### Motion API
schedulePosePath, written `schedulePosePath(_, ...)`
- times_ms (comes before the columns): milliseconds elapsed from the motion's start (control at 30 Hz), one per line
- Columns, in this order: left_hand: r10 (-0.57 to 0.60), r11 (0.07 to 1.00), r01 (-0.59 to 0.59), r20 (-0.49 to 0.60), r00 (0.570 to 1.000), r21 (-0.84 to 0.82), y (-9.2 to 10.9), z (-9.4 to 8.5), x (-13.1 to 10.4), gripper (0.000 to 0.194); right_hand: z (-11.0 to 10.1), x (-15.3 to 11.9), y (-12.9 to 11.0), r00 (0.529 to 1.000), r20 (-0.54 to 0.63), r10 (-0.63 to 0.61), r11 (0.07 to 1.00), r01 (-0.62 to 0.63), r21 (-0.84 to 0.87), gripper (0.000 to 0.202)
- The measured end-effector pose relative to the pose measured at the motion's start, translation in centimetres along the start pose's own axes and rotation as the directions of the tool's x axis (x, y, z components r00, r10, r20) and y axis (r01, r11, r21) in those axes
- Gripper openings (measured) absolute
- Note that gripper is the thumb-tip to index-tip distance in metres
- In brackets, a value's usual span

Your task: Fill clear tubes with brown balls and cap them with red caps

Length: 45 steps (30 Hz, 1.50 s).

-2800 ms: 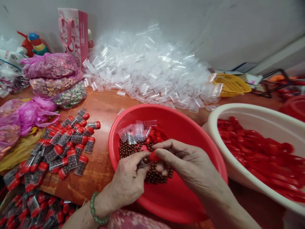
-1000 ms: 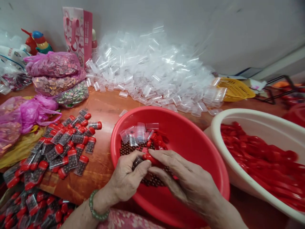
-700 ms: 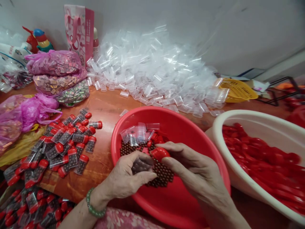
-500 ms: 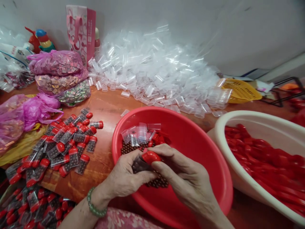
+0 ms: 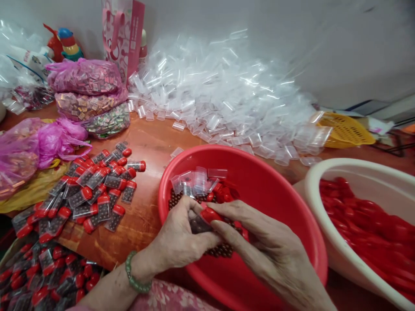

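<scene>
Over the red basin, my left hand is closed round a small clear plastic tube filled with dark beads. A red cap covers the tube's right end, and the thumb and fingers of my right hand pinch it. How fully the cap sits on the tube I cannot tell. Brown beads lie in the basin below my hands. Several clear tubes and red caps rest there too, partly hidden by my fingers.
Capped bead-filled tubes are piled on the table at left, more below it. Behind the basin spreads a heap of clear tubes. A cream basin of red pieces stands right, a yellow basket behind. Pink bags sit back left.
The view has turned slightly left, so most things appear farther right. Both hands keep hold of the capped tube, and my right-hand fingers look a little straighter.
</scene>
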<state>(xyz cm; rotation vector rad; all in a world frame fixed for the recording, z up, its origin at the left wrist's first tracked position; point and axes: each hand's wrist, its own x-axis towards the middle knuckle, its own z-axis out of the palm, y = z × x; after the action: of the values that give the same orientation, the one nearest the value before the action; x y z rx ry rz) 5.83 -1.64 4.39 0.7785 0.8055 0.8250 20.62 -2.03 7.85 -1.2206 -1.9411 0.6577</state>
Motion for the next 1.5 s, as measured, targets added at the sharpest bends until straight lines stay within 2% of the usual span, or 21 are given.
schedulePosePath(133,-0.021,0.993,0.022,-0.015,1.0,0.12,0.0,-0.1,0.0,0.045,-0.9,-0.1,0.4,0.996,0.083,0.023,1.0,-0.024,0.001,0.02)
schedulePosePath(233,-0.045,0.99,0.046,-0.011,0.999,0.133,0.0,-0.3,0.0,0.043,-1.1,-0.2,0.4,0.992,0.116,0.038,0.999,-0.037,-0.014,0.017)
schedulePosePath(367,-0.04,0.991,0.041,-0.014,0.999,0.127,-0.2,-0.5,0.2,0.039,-0.4,-0.2,0.0,0.996,0.075,0.054,0.998,-0.052,-0.03,0.018)
schedulePosePath(500,-0.024,0.99,0.028,-0.029,0.999,0.135,-0.2,-0.3,0.4,0.042,0.3,-0.2,0.0,0.996,0.052,0.072,0.997,-0.072,-0.001,0.018)
schedulePosePath(600,0.022,0.962,-0.006,-0.054,0.998,0.274,0.3,0.1,0.2,0.038,0.0,-0.4,0.3,0.995,0.068,0.069,0.997,-0.071,0.026,0.021)
schedulePosePath(700,0.086,0.877,-0.058,-0.038,0.996,0.476,1.0,0.2,-0.1,0.019,-0.8,-0.8,0.7,0.999,0.043,0.034,0.999,-0.034,-0.001,0.02)
schedulePosePath(767,0.002,0.899,-0.032,0.07,0.998,0.437,1.2,0.3,-0.2,0.016,-1.3,-1.0,0.9,1.0,0.016,0.018,1.0,-0.018,-0.008,0.019)
schedulePosePath(867,-0.174,0.964,0.107,0.277,0.945,0.243,1.1,0.5,-0.1,0.022,-1.9,-1.3,0.8,0.997,0.015,0.075,0.996,-0.076,0.041,0.016)
schedulePosePath(933,-0.174,0.974,0.121,0.295,0.939,0.19,0.7,0.8,0.0,0.025,-2.2,-1.3,0.5,0.988,0.028,0.155,0.982,-0.157,0.103,0.016)
schedulePosePath(1033,-0.121,0.982,0.084,0.224,0.967,0.168,0.1,1.5,0.2,0.029,-2.3,-1.7,0.2,0.981,0.038,0.191,0.971,-0.195,0.136,0.017)
schedulePosePath(1200,-0.131,0.989,0.114,0.195,0.972,0.096,-0.4,2.4,0.3,0.038,-2.2,-2.9,-0.3,0.998,-0.052,-0.027,0.996,0.022,-0.091,0.02)
schedulePosePath(1300,-0.175,0.984,0.174,0.212,0.961,0.024,-0.3,2.7,0.3,0.045,-2.1,-3.5,-0.6,0.988,-0.013,-0.151,0.947,0.141,-0.29,0.029)
schedulePosePath(1433,-0.224,0.969,0.243,0.243,0.944,-0.051,-0.3,2.9,0.3,0.044,-1.7,-4.1,-0.8,0.981,0.102,-0.167,0.849,0.195,-0.491,0.064)
schedulePosePath(1500,-0.263,0.959,0.28,0.24,0.934,-0.038,-0.2,3.0,0.3,0.043,-1.4,-4.4,-0.6,0.98,0.107,-0.167,0.798,0.199,-0.569,0.065)
